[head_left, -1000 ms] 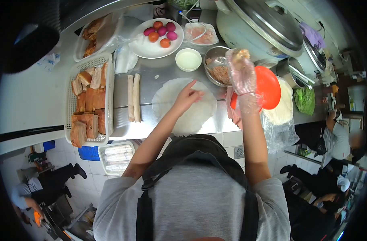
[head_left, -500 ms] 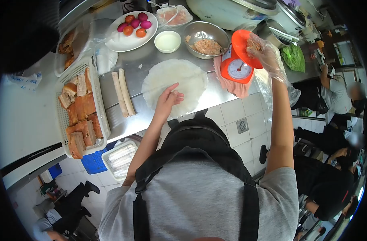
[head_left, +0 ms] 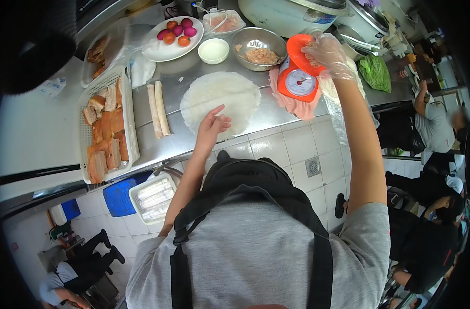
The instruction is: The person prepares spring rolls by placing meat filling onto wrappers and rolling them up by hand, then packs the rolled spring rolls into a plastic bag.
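My left hand hovers bare over the near part of a thin, round, whitish wrapper sheet, fingers apart and holding nothing. Whether its fingertips touch the sheet I cannot tell. A clear plastic glove covers my right hand, whose fingers curl round pinkish minced filling at the orange-red dish of a kitchen scale; the glove partly hides the filling. The scale stands on a pink cloth. More of the same filling lies in a steel bowl behind the sheet.
Two pale rolls lie left of the sheet, beside a white basket of browned pork chunks. Behind stand a white bowl and a plate of tomatoes and purple-pink balls. Bagged greens sit right. People are at right and lower left.
My right hand has moved further over the scale dish, covering more of the filling. My left hand stays above the sheet, almost unmoved. The whole view has shifted slightly.
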A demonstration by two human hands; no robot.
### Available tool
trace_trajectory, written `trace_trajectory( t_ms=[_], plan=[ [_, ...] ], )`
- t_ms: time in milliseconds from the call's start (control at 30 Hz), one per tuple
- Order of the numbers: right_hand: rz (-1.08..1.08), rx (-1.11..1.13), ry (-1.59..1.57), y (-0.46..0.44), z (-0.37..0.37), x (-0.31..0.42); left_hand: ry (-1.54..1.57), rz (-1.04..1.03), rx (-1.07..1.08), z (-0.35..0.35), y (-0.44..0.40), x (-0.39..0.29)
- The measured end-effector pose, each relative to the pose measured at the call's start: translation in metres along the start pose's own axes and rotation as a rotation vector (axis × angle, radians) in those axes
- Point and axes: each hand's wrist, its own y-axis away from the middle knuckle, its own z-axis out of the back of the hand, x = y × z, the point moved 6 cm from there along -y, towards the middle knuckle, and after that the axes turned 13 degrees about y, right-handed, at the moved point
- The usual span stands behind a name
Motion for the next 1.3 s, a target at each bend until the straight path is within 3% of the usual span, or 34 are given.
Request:
trace_trajectory(
  t_ms=[167, 367, 533, 633, 933, 1300],
  plan=[
    [-0.027, -0.024, 0.104, -0.027, -0.018, -0.017, -0.020, -0.022, -0.018, -0.025, 0.028, 0.011],
    [0.140, 0.045, -0.087, -0.035, -0.007, -0.026, 0.060, -0.066, -0.147, -0.025, 0.057, 0.035],
    [0.068, -0.026, -0.121, -0.034, 0.000, -0.033, 0.080, -0.075, -0.201, -0.027, 0.073, 0.052],
    [0.016, 0.047, -0.425, -0.033, -0.004, -0.043, 0.101, -0.091, -0.232, -0.025, 0.081, 0.059],
    [0.096, -0.125, -0.566, -0.038, -0.002, -0.047, 0.116, -0.111, -0.343, -0.020, 0.101, 0.063],
    [0.126, -0.050, -0.829, -0.032, -0.006, -0.046, 0.039, -0.102, -0.306, -0.025, 0.082, 0.058]
  ],
)
